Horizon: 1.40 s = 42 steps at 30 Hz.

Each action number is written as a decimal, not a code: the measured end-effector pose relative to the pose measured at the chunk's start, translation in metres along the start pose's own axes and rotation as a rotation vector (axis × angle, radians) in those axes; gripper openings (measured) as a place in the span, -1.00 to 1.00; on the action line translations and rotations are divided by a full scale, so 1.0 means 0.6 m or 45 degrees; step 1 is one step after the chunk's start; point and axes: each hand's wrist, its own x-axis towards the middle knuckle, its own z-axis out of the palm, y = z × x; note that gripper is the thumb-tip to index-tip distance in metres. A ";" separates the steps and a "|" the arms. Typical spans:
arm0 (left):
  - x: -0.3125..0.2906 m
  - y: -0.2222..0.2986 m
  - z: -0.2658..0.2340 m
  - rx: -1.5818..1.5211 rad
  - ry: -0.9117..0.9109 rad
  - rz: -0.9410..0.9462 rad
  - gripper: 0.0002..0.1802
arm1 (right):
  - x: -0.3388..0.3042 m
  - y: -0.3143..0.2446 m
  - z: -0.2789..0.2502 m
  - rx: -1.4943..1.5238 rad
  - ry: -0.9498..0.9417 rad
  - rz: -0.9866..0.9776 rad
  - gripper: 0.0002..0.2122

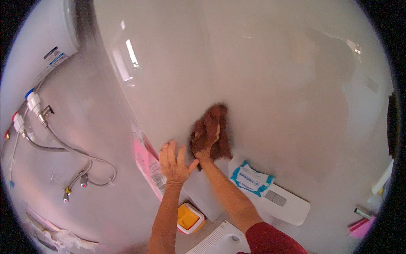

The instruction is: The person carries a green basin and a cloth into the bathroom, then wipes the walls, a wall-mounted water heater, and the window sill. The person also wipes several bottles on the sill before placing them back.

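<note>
A dark brown cloth (222,142) lies bunched against a glossy pale wall (262,84), near the middle of the view. My right hand (204,149) presses on the cloth and grips it, its fingers partly hidden in the folds. The red-sleeved right arm reaches up from the lower right. Just left of the cloth, my left hand (174,167) is spread flat with nothing in it, its thumb close to my right wrist. Beside the left hand stands a pink printed package (148,163).
Right of my forearm, a blue-and-white wipes packet (252,178) lies on a long white object (292,207). An orange tub with a white rim (190,218) and a white ribbed board (224,239) are below. A white tank (38,38) with valves and metal hoses (76,148) hangs at left.
</note>
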 end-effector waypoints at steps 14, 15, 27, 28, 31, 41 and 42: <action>0.017 0.003 -0.018 -0.153 -0.107 -0.008 -0.27 | 0.141 -0.328 -0.066 -0.033 -0.124 -1.237 -0.39; 0.014 0.005 -0.025 -0.171 -0.115 -0.004 -0.26 | 0.133 -0.317 -0.063 -0.065 -0.072 -1.243 -0.38; -0.283 0.205 -0.231 -0.518 -0.420 -1.041 -0.51 | -0.193 0.028 0.017 -0.015 -0.010 -0.098 -0.37; -0.311 0.223 -0.254 -0.554 -0.524 -1.046 -0.54 | -0.243 0.060 0.016 -0.019 -0.008 0.040 -0.37; -0.380 0.271 -0.322 -0.605 -0.848 -1.212 -0.66 | -0.326 0.094 0.001 -0.039 0.033 0.316 -0.37; -0.465 0.258 -0.498 -0.646 -1.004 -1.127 -0.91 | -0.152 -0.033 -0.072 -0.189 0.049 0.045 -0.37; -0.454 0.264 -0.499 -0.694 -1.009 -1.198 -0.93 | -0.154 -0.026 -0.092 -0.155 0.037 0.005 -0.39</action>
